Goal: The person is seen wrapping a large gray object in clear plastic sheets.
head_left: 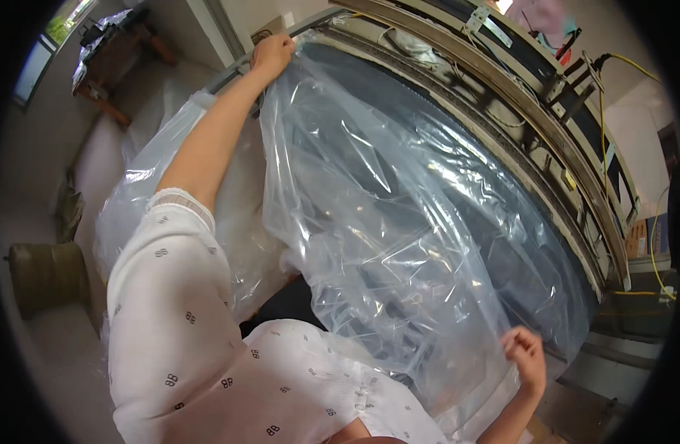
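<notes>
A big sheet of clear plastic film point(369, 244) hangs in wrinkled folds over a dark surface and down in front of my body. With my arm stretched out, my left hand point(273, 58) is closed on the film's upper left corner, by the end of the machine frame. Lower right, my right hand point(526, 354) is closed with bent fingers at the film's right edge, pinching it. Beneath the film a dark grey panel point(347, 74) shows along the machine's near side.
A long machine point(502, 81) with metal rails, brackets and cables runs across the back and right. More clear film point(151, 166) bunches under my left arm. Far left stand a wooden-legged table point(118, 55) and a drum-like brown roll point(48, 277). A yellow cable point(602, 126) hangs at right.
</notes>
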Action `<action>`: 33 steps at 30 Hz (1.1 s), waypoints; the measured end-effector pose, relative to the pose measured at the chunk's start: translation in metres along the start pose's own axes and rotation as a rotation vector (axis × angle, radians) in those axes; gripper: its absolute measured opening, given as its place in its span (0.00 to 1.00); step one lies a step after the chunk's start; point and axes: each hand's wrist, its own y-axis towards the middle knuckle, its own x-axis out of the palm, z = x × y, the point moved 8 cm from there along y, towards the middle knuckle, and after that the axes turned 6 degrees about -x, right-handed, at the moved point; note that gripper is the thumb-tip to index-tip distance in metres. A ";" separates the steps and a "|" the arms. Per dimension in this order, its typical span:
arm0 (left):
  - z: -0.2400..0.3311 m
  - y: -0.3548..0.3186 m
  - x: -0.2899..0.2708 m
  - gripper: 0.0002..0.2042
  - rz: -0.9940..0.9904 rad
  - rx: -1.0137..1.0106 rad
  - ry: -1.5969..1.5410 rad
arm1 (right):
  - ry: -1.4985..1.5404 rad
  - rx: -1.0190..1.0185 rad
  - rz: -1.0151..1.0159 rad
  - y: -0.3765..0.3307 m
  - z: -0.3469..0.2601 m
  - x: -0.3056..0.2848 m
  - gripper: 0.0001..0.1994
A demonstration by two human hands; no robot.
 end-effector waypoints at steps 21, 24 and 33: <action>-0.019 0.025 0.040 0.12 0.031 -0.291 -0.283 | -0.732 0.054 0.666 -0.094 0.155 -0.025 0.09; -0.021 0.022 0.025 0.10 0.233 -0.136 -0.433 | -0.480 0.041 0.675 -0.104 0.172 -0.032 0.09; -0.033 0.035 0.042 0.13 0.312 0.146 0.055 | 0.057 0.002 0.988 -0.137 0.158 -0.046 0.08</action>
